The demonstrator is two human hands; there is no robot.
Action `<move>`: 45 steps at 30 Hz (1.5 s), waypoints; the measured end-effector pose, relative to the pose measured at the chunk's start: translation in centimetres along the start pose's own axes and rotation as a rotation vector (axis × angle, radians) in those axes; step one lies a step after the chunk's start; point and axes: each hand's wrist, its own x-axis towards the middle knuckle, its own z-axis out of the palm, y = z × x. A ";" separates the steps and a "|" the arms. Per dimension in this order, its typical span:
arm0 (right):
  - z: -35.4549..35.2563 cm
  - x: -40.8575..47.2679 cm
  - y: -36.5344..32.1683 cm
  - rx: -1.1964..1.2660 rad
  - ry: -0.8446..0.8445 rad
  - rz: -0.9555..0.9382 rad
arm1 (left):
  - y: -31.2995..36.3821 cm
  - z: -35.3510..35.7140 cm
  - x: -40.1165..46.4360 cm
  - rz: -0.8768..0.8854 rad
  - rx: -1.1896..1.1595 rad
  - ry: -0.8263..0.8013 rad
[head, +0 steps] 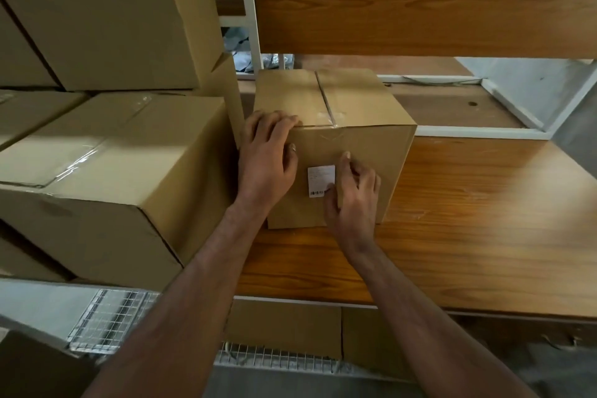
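A small taped cardboard box [355,100] stands on a wooden shelf [484,220]. A white barcode label [318,179] is stuck on its near face. My left hand [268,158] lies over the box's top left front corner, fingers bent over the upper edge and thumb on the near face. My right hand [353,194] rests on the near face beside the label, its thumb on the label's lower right corner and its fingers curled against the cardboard.
Large taped cardboard boxes [106,155] are stacked at the left, touching the small box's side. A white metal shelf frame [478,132] and another wooden board [420,19] sit behind. Wire mesh baskets [109,320] and more boxes lie below the shelf edge.
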 end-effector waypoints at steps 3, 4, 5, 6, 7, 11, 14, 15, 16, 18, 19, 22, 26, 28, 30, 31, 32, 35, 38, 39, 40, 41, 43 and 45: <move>0.3 -0.2 0.3 -0.011 0.006 -0.022 | 0.0 0.0 0.0 0.010 -0.010 0.009; 0.3 -0.3 0.3 -0.011 0.016 -0.031 | 0.0 0.0 0.0 0.012 -0.013 0.009; 0.3 -0.4 0.3 -0.007 0.024 -0.040 | -0.1 0.0 -0.1 0.012 -0.014 0.008; 0.3 -0.4 0.4 0.001 0.029 -0.047 | -0.1 0.1 -0.1 0.009 -0.014 0.007; 0.2 -0.4 0.5 0.012 0.027 -0.051 | 0.0 0.1 -0.1 0.005 -0.014 0.007; 0.2 -0.1 0.7 0.047 0.036 -0.031 | 0.2 0.2 -0.1 -0.022 -0.023 0.014; 0.5 -0.1 0.5 0.005 0.031 -0.029 | 0.1 0.3 -0.1 -0.026 -0.027 0.013; 0.6 -0.2 0.4 -0.020 0.022 -0.034 | 0.1 0.3 -0.1 -0.026 -0.030 0.011; 0.7 -0.2 0.3 -0.035 0.019 -0.033 | 0.0 0.3 -0.1 -0.024 -0.032 0.011; 0.8 -0.2 0.1 -0.031 0.031 -0.022 | 0.0 0.3 -0.1 -0.016 -0.034 0.012; 0.7 -0.2 0.1 -0.019 0.041 -0.019 | -0.1 0.3 -0.1 -0.011 -0.033 0.012; 0.4 -0.4 0.2 -0.012 0.034 -0.044 | -0.1 0.4 -0.1 -0.014 -0.039 0.014; 0.1 -0.4 0.2 0.009 0.021 -0.039 | -0.1 0.4 -0.2 -0.011 -0.040 0.024; 0.2 -0.3 0.0 0.036 0.027 -0.016 | -0.1 0.4 -0.2 0.000 -0.039 0.024; 0.2 -0.4 -0.1 0.060 0.033 -0.002 | -0.2 0.3 -0.2 0.001 -0.047 0.014; 0.2 -0.5 -0.2 0.066 0.034 0.001 | -0.2 0.3 -0.2 0.001 -0.047 0.010; 0.2 -0.5 -0.2 0.064 0.035 0.005 | -0.2 0.3 -0.2 0.000 -0.045 0.008; 0.5 -0.7 -0.3 0.033 0.027 0.021 | -0.3 0.3 -0.2 0.000 -0.045 0.005; 0.6 -0.8 -0.4 0.007 0.022 0.002 | -0.2 0.3 -0.2 -0.003 -0.051 -0.003; 0.5 -0.8 -0.4 0.009 0.030 -0.005 | -0.2 0.2 -0.2 -0.001 -0.049 -0.003; 0.5 -0.7 -0.4 0.014 0.040 -0.007 | -0.2 0.2 -0.2 0.002 -0.047 -0.001; 0.4 -0.5 -0.4 0.020 0.050 -0.003 | -0.3 0.3 -0.2 0.004 -0.046 0.000; 0.3 -0.2 -0.3 0.026 0.065 0.007 | -0.3 0.4 -0.2 0.006 -0.045 0.002; 0.1 0.0 -0.3 0.027 0.066 0.010 | -0.4 0.4 -0.2 0.010 -0.044 0.005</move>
